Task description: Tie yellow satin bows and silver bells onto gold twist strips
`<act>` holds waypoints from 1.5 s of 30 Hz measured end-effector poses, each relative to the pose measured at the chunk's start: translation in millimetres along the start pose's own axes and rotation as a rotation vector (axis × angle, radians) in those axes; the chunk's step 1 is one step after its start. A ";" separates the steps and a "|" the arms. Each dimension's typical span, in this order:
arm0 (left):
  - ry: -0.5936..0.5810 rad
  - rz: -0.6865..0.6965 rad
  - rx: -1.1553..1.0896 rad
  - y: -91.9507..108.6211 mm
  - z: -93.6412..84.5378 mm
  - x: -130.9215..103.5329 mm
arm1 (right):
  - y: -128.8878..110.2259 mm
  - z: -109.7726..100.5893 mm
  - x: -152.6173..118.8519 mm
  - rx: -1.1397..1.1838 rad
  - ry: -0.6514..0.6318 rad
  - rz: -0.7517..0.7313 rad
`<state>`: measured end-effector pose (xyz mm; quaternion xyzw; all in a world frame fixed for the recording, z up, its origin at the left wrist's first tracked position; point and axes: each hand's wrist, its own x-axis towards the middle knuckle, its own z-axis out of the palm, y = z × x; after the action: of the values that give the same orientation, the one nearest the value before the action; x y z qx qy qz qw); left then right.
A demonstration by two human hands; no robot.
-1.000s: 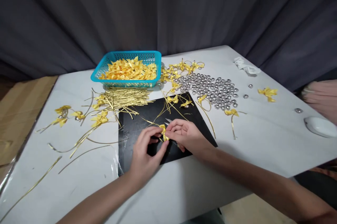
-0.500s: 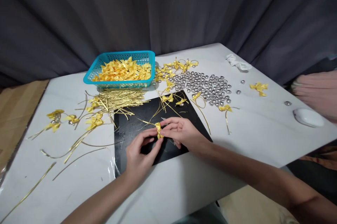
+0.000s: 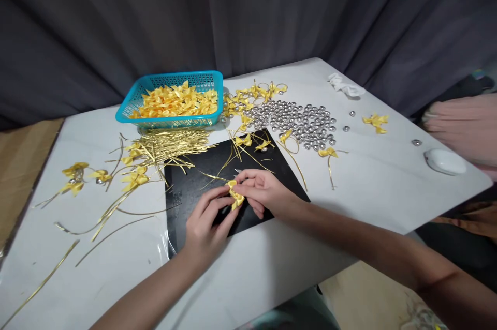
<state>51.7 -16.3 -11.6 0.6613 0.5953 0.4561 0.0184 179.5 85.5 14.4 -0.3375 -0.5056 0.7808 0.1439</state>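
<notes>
Gold strands [image 3: 174, 145] overlap black mat [image 3: 280, 176], silver beads [image 3: 305, 124] beyond; left hand [image 3: 205, 222] and right hand [image 3: 267, 191], fingers curled, pinch yellow bow [image 3: 236, 198].

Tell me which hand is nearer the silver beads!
Right. The right hand is in front of the silver beads; the left hand is farther off, to their left.

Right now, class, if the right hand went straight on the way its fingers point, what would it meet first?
The right hand would most likely meet the yellow bow first, right at its fingertips, with the left hand beyond; exact depth is hard to judge here.
</notes>
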 end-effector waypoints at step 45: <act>-0.187 -0.927 -1.275 -6.0 -6.7 17.3 | 8.3 -7.4 9.5 -0.137 -0.105 -0.166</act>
<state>40.7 -4.1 -1.0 0.2438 0.4299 0.5975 0.6315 178.5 92.3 1.4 -0.2624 -0.5907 0.7465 0.1580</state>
